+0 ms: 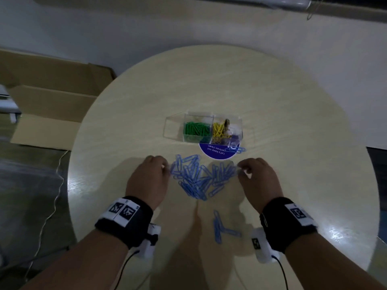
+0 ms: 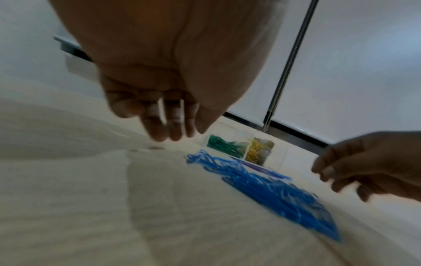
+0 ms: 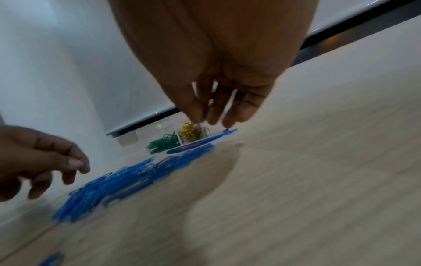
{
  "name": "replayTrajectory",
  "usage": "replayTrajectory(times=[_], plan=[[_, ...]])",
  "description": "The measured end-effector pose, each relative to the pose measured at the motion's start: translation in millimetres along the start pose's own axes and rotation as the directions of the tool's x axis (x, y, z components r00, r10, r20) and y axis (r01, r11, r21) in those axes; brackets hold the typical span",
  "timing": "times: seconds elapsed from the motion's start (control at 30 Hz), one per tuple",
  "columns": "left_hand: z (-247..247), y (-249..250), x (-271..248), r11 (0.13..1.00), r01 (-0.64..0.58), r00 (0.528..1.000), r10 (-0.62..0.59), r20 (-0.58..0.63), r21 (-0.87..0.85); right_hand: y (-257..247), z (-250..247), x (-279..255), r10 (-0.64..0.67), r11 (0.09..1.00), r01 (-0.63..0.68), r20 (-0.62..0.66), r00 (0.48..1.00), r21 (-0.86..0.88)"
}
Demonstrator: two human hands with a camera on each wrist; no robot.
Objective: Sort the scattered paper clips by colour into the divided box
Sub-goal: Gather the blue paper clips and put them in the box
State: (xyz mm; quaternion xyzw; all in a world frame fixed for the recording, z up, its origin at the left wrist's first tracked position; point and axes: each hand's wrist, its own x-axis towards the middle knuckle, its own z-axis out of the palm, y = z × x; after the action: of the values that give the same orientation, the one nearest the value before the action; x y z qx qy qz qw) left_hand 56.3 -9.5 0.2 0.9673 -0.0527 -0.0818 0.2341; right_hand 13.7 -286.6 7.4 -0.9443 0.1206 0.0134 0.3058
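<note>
A heap of blue paper clips lies mid-table between my hands. My left hand sits at the heap's left edge and my right hand at its right edge. On both, the fingers hang loosely toward the table and hold nothing, as the wrist views show for the left hand and right hand. Behind the heap stands the clear divided box, with green clips in one compartment and yellow clips in the neighbouring one. Its leftmost compartment looks empty. A few stray blue clips lie near the front edge.
A round blue sticker lies under the box's near right corner, with a couple of blue clips on it. Left of the round table, flattened cardboard and a thin cable lie on the floor.
</note>
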Motion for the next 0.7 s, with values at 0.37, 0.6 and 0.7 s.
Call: replayTrajectory(times=[0.37,0.6,0.7], plan=[[34.3,61.2,8.3,0.995,0.036,0.989,-0.049,0.141,0.098,-29.7,36.2,-3.3,-0.001,0.966,0.060,0.229,0.974,-0.253],[23.0,34.2,-5.7,0.997,0.077,0.995,-0.076,0.068,-0.017,-13.9,18.9,-6.6,0.111,0.992,-0.108,0.046,0.993,-0.064],[23.5,40.7,-1.5,0.994,0.094,0.993,-0.097,0.072,0.051,-17.6,25.7,-4.3,0.064,0.975,-0.032,0.138,0.988,-0.222]])
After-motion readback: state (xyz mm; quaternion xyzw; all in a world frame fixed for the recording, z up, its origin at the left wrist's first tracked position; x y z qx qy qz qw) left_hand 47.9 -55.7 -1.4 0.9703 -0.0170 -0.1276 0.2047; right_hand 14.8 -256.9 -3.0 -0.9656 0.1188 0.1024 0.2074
